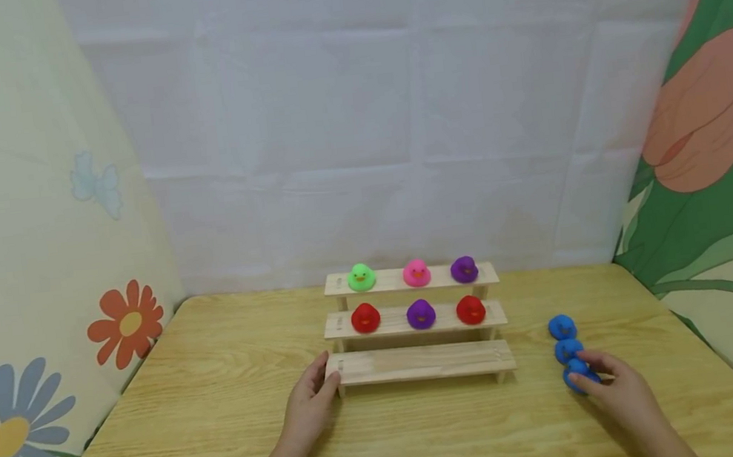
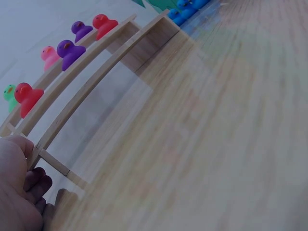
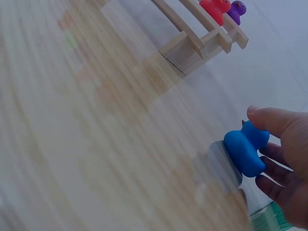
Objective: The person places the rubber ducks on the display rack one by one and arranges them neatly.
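Your right grip [image 1: 625, 389] is pinching the nearest blue duck [image 1: 574, 370], to the right of the rack [image 1: 393, 322], while two more blue ducks [image 1: 562, 327] are sitting behind that one on the table [image 1: 234, 376]. Your left grip [image 1: 308, 406] is pinching the left end of the rack's lowest tier [image 1: 421, 361].

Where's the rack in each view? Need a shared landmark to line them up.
Head: rack just below centre, all three tiers in view.
Left wrist: rack in the upper left, running diagonally up to the right.
Right wrist: rack at the top, right of centre; only its right end shows.
Shared landmark: red duck at the middle tier's right end.
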A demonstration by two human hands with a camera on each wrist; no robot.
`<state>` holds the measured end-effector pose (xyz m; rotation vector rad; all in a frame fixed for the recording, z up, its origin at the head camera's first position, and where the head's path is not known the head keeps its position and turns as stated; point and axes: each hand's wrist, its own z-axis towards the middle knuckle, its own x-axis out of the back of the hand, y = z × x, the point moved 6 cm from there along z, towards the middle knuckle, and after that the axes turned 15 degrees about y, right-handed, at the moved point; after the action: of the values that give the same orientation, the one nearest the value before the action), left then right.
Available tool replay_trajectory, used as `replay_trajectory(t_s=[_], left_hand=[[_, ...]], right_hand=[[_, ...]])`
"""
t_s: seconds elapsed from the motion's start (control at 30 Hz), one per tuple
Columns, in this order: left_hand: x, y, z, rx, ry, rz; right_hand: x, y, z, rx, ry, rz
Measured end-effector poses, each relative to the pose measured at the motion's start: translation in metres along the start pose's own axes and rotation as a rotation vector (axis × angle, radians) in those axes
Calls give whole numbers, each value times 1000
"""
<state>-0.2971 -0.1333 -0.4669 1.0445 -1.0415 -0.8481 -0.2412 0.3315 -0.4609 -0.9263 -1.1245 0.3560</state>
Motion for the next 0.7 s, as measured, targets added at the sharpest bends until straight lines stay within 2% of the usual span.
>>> replay_trajectory(t_s=[0.37,0.7], left_hand=[[-1,-2,1,9,6,1],[-2,-2,1,27,7,-4]], right_hand=[[-2,-1,2,89,9,-62],[-3,-1,3,101,1,-76]])
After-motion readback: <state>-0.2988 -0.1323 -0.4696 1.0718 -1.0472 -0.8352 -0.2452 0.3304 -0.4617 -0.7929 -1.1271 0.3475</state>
